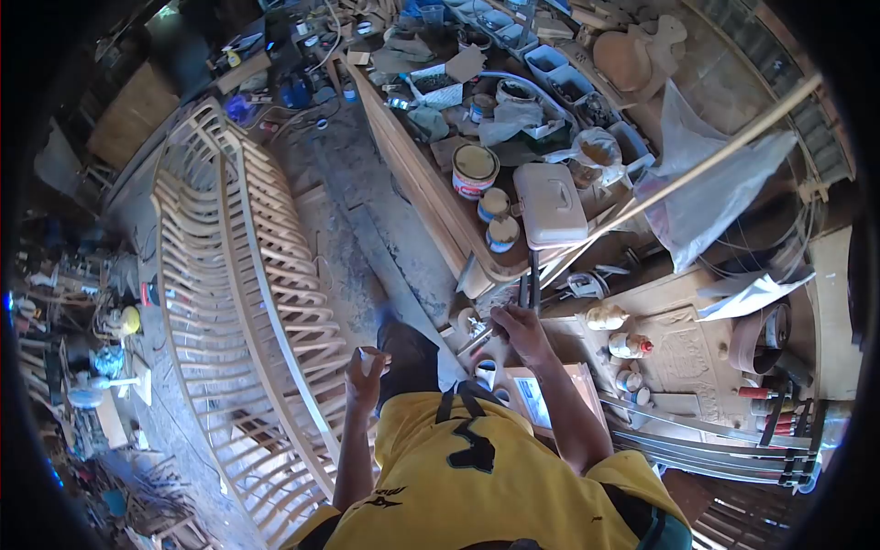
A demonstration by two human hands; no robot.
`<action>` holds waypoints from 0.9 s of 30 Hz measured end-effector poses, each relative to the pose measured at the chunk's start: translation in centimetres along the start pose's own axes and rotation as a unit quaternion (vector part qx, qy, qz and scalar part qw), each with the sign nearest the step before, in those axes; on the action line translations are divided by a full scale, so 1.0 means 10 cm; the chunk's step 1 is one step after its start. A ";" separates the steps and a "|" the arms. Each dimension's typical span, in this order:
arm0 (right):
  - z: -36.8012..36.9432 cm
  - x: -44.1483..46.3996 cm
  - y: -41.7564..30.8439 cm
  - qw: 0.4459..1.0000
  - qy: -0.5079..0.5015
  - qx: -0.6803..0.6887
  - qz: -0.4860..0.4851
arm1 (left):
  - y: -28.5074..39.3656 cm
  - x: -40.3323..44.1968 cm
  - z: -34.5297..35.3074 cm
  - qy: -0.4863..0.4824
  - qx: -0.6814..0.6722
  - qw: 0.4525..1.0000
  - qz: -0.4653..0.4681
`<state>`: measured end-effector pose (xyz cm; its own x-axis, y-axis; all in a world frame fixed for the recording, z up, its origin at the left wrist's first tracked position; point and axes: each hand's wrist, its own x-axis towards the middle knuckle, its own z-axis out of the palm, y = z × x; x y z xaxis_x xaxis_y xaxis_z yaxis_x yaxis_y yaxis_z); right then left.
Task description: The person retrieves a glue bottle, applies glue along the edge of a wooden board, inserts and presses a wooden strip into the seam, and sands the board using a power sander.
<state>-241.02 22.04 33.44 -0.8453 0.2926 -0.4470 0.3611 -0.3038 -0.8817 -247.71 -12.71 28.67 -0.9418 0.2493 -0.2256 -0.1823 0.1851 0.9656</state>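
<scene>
My left hand [363,378] is closed, with a small whitish piece [368,352] showing at its fingertips; its kind is too small to tell. It is near my leg, to the right of a large slatted wooden frame [261,275]. My right hand [521,334] is also closed, in front of the corner of a wooden bench. Two dark narrow bars [530,280] rise just beyond its fingers, and I cannot tell whether the hand grips them. Below it, a tablet-like bright panel [532,400] lies beside my forearm.
On the bench stand a large paint can [475,170], two smaller cans and a pale plastic case [550,203]. A long wooden pole [724,151] slants across the right. Bottles [631,345] stand on a carved board [674,353]. Clutter lines the left floor [165,431].
</scene>
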 end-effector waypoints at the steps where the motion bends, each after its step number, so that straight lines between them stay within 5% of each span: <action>1: 0.06 0.13 -0.07 1.000 0.010 0.002 0.000 | 0.00 0.28 -0.02 -0.011 0.000 1.000 0.000; 5: 0.33 0.69 -0.42 0.982 0.126 -0.111 -0.090 | 0.09 1.80 -0.22 -0.123 -0.004 0.992 0.007; 7: 0.54 1.08 -0.48 0.971 0.199 -0.096 -0.088 | 0.17 2.63 -0.32 -0.195 0.105 0.971 0.091; 11: 0.95 1.55 -0.88 0.958 0.276 -0.079 -0.008 | 0.93 3.74 -0.69 -0.206 0.117 0.967 0.093; 14: 1.10 1.84 -0.99 0.926 0.333 -0.156 -0.084 | 0.86 4.37 -1.02 -0.209 0.085 0.973 0.059; 19: 1.13 1.84 -0.96 0.850 0.462 -0.252 -0.016 | 0.75 4.98 -1.30 -0.243 0.124 0.962 0.031; 22: 0.83 1.71 -0.87 0.752 0.565 -0.336 -0.042 | 0.68 5.16 -1.32 -0.263 0.081 0.961 -0.020; 27: 0.38 1.50 -0.80 0.701 0.604 -0.378 0.014 | 0.89 5.37 -1.06 -0.297 0.137 0.945 -0.010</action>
<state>-258.11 25.40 34.38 -0.0488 0.9896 0.1352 0.8629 0.1099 -0.4933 -302.88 -7.76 26.57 -0.5994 0.7181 -0.3537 -0.0415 0.4134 0.9096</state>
